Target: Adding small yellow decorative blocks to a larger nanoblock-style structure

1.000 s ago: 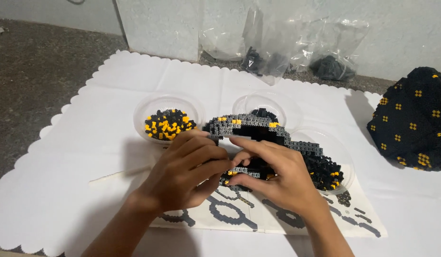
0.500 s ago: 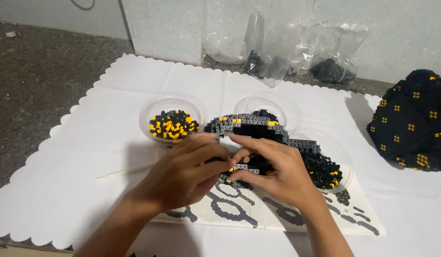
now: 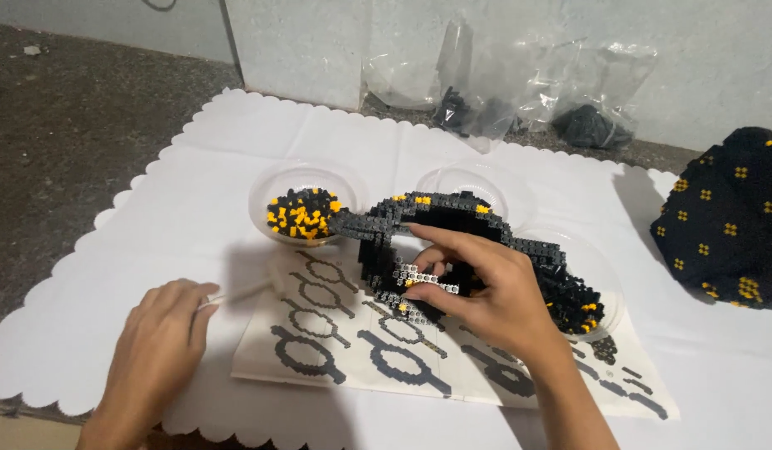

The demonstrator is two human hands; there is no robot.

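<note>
Fingers [image 3: 432, 254] on black brick model [image 3: 452, 221]

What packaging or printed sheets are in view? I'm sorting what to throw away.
Clear plastic bags: by the wall at the back, crumpled, some holding dark pieces.
Instruction sheet: flat on the white cloth under the right hand, pale with dark ring diagrams.

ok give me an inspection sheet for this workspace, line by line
Surface: white scalloped mat over a dark speckled floor.
Job's things: black brick model with yellow studs; printed instruction sheet; thin white stick tool.
Clutter: round clear bowl of black and yellow bricks; clear plastic bags; dark dotted dome.
Grips: left hand pinches the stick; right hand rests fingers on the model.
Cables: nothing seen on the mat.
Surroundings: pale wall.
</note>
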